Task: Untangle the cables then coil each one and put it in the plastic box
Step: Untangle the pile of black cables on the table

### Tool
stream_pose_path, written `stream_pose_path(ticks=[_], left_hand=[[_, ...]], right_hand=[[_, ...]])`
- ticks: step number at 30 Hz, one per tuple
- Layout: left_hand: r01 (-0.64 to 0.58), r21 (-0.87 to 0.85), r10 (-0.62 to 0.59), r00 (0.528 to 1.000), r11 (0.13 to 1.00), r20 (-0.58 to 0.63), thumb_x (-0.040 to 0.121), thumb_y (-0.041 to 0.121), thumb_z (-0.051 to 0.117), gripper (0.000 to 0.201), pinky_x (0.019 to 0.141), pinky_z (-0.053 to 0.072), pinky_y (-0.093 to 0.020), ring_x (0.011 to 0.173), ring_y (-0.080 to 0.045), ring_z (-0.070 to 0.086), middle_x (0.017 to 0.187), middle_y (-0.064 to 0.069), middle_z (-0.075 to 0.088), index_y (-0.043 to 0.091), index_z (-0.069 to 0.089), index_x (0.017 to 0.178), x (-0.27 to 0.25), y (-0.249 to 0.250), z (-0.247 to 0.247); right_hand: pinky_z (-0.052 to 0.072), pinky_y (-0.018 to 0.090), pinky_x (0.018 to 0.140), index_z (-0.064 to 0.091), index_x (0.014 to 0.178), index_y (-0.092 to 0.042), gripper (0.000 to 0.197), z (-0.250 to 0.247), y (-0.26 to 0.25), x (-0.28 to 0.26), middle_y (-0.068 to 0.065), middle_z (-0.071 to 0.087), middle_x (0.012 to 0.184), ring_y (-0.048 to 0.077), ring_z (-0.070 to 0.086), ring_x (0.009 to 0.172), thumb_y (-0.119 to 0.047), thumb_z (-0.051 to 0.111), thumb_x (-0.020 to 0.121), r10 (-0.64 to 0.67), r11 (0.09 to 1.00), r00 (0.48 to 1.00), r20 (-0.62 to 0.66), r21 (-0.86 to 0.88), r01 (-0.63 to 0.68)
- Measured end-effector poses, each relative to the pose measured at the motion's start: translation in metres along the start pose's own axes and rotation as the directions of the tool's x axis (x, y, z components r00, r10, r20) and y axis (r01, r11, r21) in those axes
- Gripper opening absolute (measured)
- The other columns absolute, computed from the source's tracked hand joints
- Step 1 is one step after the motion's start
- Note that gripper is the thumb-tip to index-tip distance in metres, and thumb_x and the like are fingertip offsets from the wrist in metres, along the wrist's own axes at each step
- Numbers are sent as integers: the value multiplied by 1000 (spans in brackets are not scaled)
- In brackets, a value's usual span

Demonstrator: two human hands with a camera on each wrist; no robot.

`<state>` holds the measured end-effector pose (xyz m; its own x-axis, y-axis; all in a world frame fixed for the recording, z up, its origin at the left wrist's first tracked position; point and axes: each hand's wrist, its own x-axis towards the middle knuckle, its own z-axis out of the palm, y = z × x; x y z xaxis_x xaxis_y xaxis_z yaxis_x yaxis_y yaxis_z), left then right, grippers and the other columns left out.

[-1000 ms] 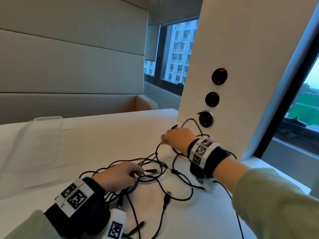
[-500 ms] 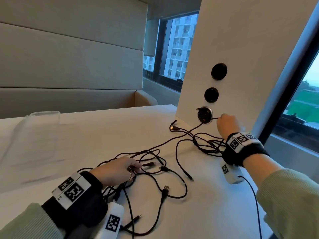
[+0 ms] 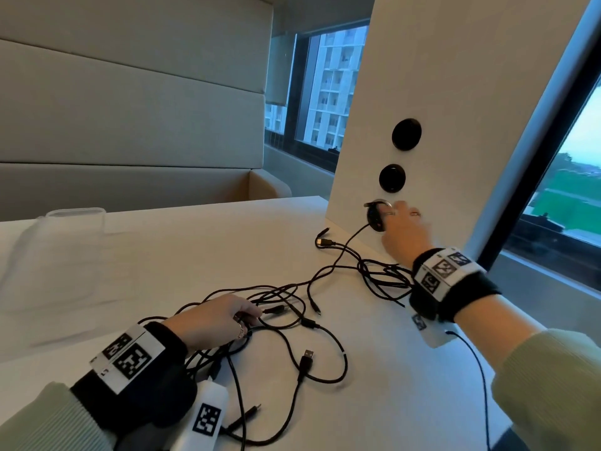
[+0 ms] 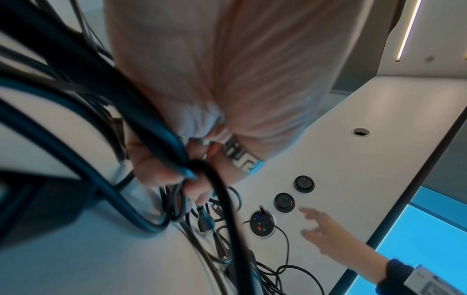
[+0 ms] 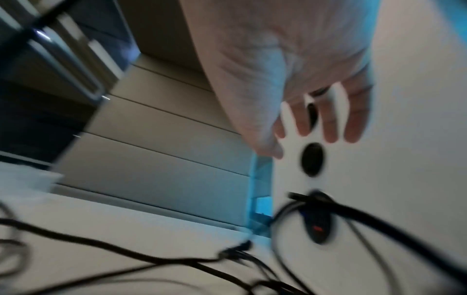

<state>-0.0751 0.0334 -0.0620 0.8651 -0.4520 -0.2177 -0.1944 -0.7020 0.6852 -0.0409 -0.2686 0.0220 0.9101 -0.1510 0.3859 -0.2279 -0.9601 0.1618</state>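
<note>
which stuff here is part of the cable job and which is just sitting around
Part of the job:
tangled black cables
clear plastic box
left hand gripping cables
right hand, fingers spread

Just there:
round wall socket
two black round switches
padded bench

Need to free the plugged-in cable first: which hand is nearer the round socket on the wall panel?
Right. The right hand is at the round socket, fingers spread and open. The left hand is back on the table, gripping the tangled cables.

Cables on table, box far-left.
</note>
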Motion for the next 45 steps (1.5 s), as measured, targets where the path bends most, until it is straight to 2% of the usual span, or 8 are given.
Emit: stream_pose_path(ticks=[4, 7, 11, 17, 27, 32, 40, 45], left_hand=[[9, -22, -9, 1000, 1000, -11, 87, -3, 45, 44, 71, 38, -7, 93, -3, 52, 110, 10, 58, 24, 57, 119, -1, 1, 0], [5, -17, -5, 1000, 1000, 1, 87, -3, 45, 44, 70, 37, -8, 93, -4, 51, 110, 9, 57, 22, 55, 122, -1, 2, -1], [3, -26, -3, 1000, 1000, 17, 88, -3, 45, 44, 76, 38, -12, 96, -7, 52, 112, 7, 57, 21, 55, 124, -3, 1, -3], [10, -55, -10, 1000, 998, 10, 87, -5, 46, 43, 84, 40, -17, 90, -7, 52, 105, 8, 58, 18, 56, 122, -1, -1, -3], [-29, -45, 29, 1000, 999, -5, 90, 0, 49, 40, 92, 40, -22, 105, -12, 54, 117, 9, 58, 23, 55, 123, -10, 8, -9], [-63, -107, 60, 998, 992, -28, 90, 2, 54, 38, 96, 41, -25, 107, -12, 55, 118, 10, 59, 24, 57, 121, -16, 12, -15], [-83, -309, 55, 993, 947, -100, 97, 10, 43, 27, 69, 51, -24, 102, -17, 58, 119, -1, 56, 23, 53, 119, -26, 14, -33], [-103, -310, 49, 983, 945, -176, 96, 8, 45, 24, 77, 53, -32, 100, -20, 59, 112, -3, 59, 19, 58, 113, -34, 14, -46]], right_hand=[[37, 44, 106, 23, 145, -31, 59, 2, -77, -18, 2, 35, 148, 26, 36, 132, -24, 50, 93, -523, 852, 762, 383, 253, 458], [42, 33, 86, 49, 130, -21, 40, 18, -103, -26, 5, 55, 127, 24, 51, 116, -36, 51, 93, -561, 802, 631, 537, 163, 574], [42, 28, 70, 59, 110, -13, 28, 13, -90, -20, 3, 63, 96, 17, 56, 83, -34, 48, 95, -515, 850, 664, 543, 223, 477], [45, 44, 79, 57, 105, 5, 39, -1, -17, 25, 18, 54, 86, 38, 57, 88, -23, 29, 101, -70, 920, 994, 88, 391, 31], [45, 29, 80, 55, 119, -5, 30, 39, 4, 3, 10, 61, 114, 23, 60, 96, -21, 39, 99, 14, 992, 875, 484, -116, 48], [42, 41, 89, 43, 131, -16, 40, 3, -39, -24, 8, 43, 133, 29, 47, 118, -34, 42, 96, -215, 947, 972, 99, -223, 232], [53, 31, 76, 48, 121, -17, 52, -42, -130, -117, 3, 65, 112, 13, 65, 74, -55, 54, 85, -694, 702, 496, 522, 646, 301], [53, 29, 59, 52, 106, -12, 26, -17, -153, -126, 11, 67, 92, 18, 61, 63, -34, 54, 92, -675, 735, 447, 587, 586, 341]])
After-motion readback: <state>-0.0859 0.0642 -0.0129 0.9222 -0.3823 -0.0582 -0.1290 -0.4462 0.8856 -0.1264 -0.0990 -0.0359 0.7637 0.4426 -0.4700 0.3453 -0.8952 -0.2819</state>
